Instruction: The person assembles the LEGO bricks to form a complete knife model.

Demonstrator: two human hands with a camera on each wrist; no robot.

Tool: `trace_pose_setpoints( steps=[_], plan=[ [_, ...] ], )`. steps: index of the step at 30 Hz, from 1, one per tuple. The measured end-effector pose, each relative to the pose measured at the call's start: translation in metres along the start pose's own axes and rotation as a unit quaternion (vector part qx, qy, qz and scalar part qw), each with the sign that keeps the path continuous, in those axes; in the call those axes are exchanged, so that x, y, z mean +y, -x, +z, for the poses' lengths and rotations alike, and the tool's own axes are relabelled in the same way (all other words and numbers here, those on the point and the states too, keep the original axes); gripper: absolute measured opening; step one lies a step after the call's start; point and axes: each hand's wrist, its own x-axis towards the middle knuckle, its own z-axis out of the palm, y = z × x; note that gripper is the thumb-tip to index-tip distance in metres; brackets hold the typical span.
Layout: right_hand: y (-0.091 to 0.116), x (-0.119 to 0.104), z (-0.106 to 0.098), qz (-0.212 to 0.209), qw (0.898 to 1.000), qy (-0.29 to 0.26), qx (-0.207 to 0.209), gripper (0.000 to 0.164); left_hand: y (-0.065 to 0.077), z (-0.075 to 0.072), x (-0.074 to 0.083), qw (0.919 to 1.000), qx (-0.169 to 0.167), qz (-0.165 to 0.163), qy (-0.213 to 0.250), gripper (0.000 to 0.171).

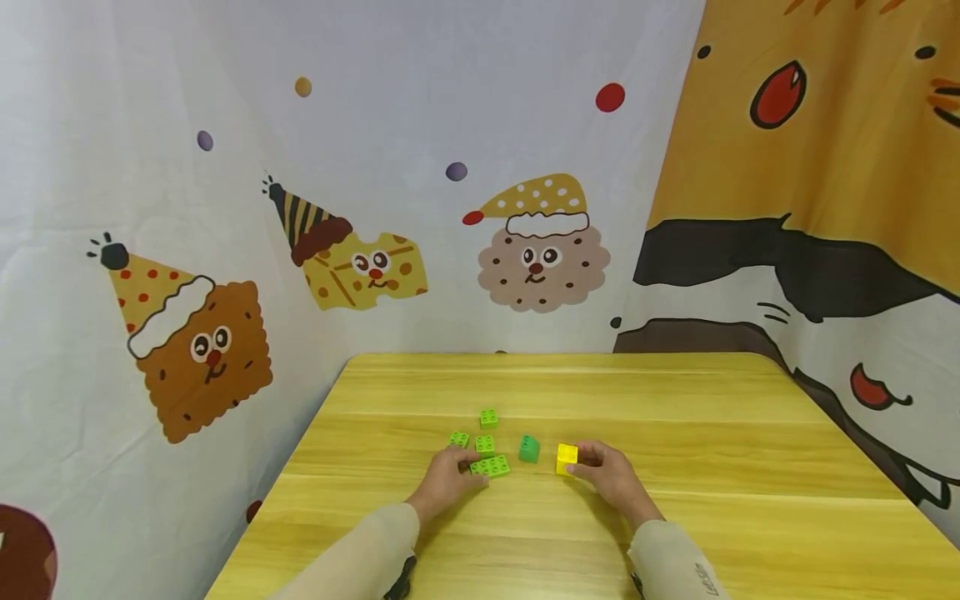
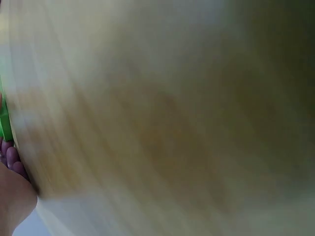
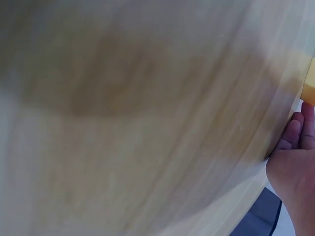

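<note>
My left hand (image 1: 447, 479) pinches the left end of a long light green toy brick (image 1: 492, 467), thumb on the near side and a finger on the far side. In the left wrist view, part of a green brick (image 2: 5, 120) shows at the left edge by the curled fingers. A yellow block (image 1: 567, 458) is held at its right side by the thumb and fingers of my right hand (image 1: 609, 472). The right wrist view catches only a corner of this yellow block (image 3: 309, 83). Between the two hands stands a darker green brick (image 1: 528, 449) with a sloped side.
Small light green bricks lie just beyond the left hand: one at the left (image 1: 459, 438), one in the middle (image 1: 485, 445) and one farther back (image 1: 488, 418). They rest on a wood-grain table (image 1: 645, 392). A printed cartoon curtain (image 1: 420, 100) hangs behind and beside it.
</note>
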Motion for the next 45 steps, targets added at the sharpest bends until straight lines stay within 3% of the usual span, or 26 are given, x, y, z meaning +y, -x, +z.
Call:
trace_pose_setpoints(
  steps=[7,10,18,26,36,45],
  plan=[
    [0.001,-0.001,-0.002,0.001,1.0,0.004,-0.004,0.04,0.0,0.0,0.0,0.9991,-0.001,0.028,-0.03,0.034],
    [0.001,-0.001,-0.002,0.001,1.0,0.006,-0.008,0.041,0.0,-0.001,0.0,0.9991,-0.004,0.023,-0.034,0.034],
    [0.002,-0.002,-0.004,0.007,1.0,-0.002,-0.016,0.042,-0.002,-0.004,-0.001,0.9999,-0.01,-0.002,-0.01,0.038],
    [-0.002,0.0,-0.004,-0.001,1.0,0.008,-0.022,0.043,-0.011,-0.007,0.012,0.9984,-0.017,-0.012,0.053,0.041],
    [-0.003,0.001,-0.004,0.001,1.0,0.007,-0.021,0.046,-0.025,-0.005,0.028,0.9982,-0.006,-0.01,0.06,0.037],
    [-0.004,0.0,-0.004,0.001,1.0,0.001,-0.02,0.043,-0.036,-0.001,0.035,0.9988,-0.016,-0.007,0.046,0.04]
  ],
)
